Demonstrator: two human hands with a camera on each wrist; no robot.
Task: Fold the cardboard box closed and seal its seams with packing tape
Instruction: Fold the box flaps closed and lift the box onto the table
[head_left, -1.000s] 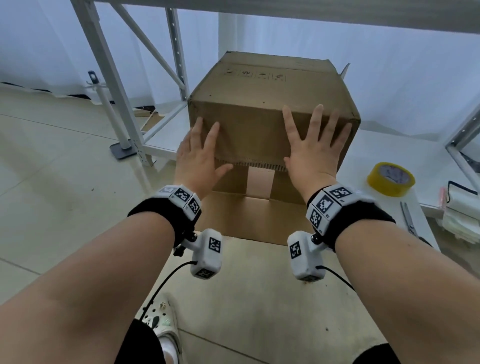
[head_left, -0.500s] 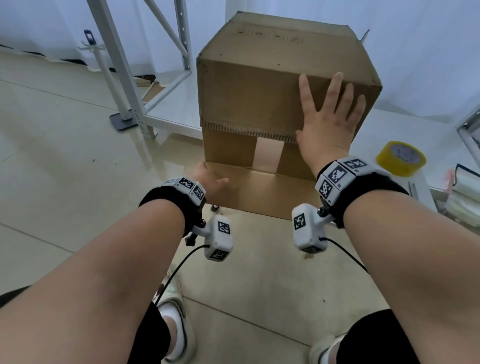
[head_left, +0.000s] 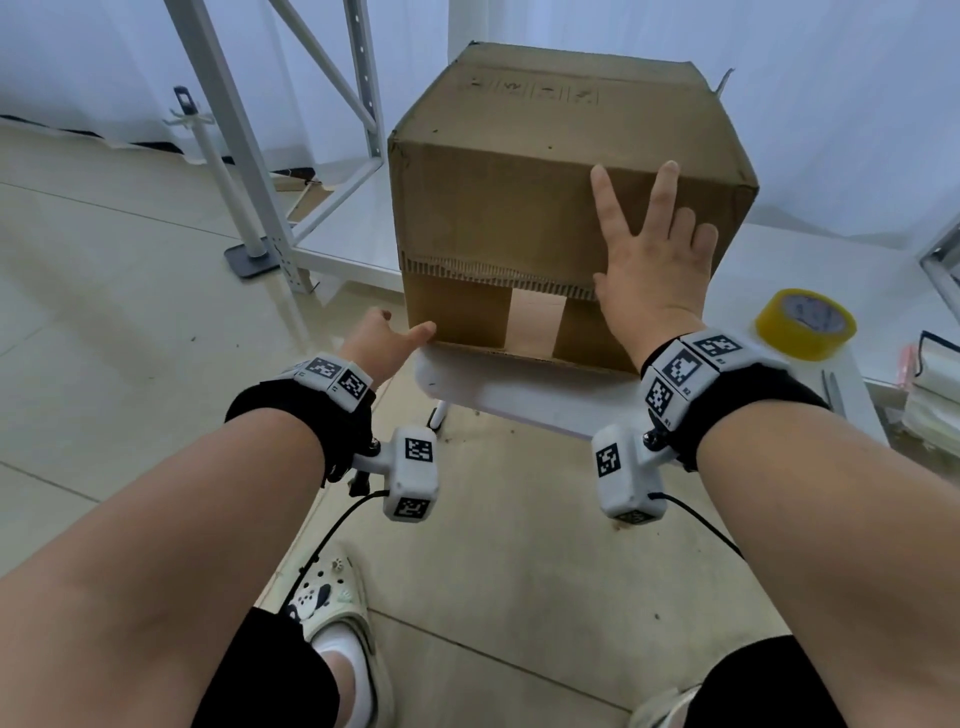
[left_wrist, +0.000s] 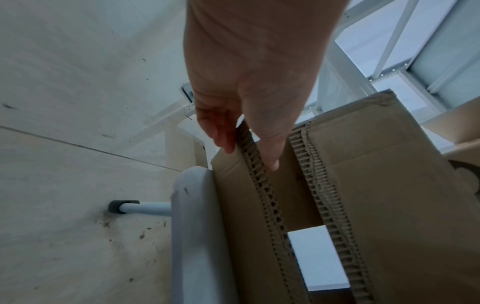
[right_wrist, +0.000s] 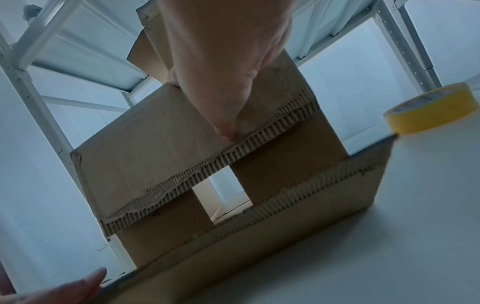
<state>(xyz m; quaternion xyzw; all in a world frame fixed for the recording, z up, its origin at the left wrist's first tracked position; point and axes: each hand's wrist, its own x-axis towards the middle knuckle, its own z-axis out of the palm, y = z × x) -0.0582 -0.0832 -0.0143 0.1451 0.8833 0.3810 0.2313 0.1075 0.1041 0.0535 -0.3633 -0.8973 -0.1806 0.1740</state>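
A brown cardboard box (head_left: 519, 208) lies on its side on a white table (head_left: 519, 395), its open end facing me. My right hand (head_left: 649, 260) presses flat, fingers spread, on the upper flap (right_wrist: 155, 148), holding it down over the two side flaps. A gap between those side flaps shows the inside. My left hand (head_left: 384, 338) is at the box's lower left corner. In the left wrist view the left hand (left_wrist: 248, 154) pinches the corrugated edge of the lower flap (left_wrist: 239, 195) between thumb and fingers. A yellow tape roll (head_left: 805, 322) lies on the table right of the box.
Scissors (head_left: 834, 389) lie near the tape roll, and stacked papers (head_left: 930, 395) sit at the far right. A white metal shelf rack (head_left: 234, 130) stands behind and left of the box. The table's rounded front edge is just below the box.
My left hand left the upper flap, dropped to the lower flap that hung over the table edge, and now pinches its corner. The right hand stays pressed on the upper flap.
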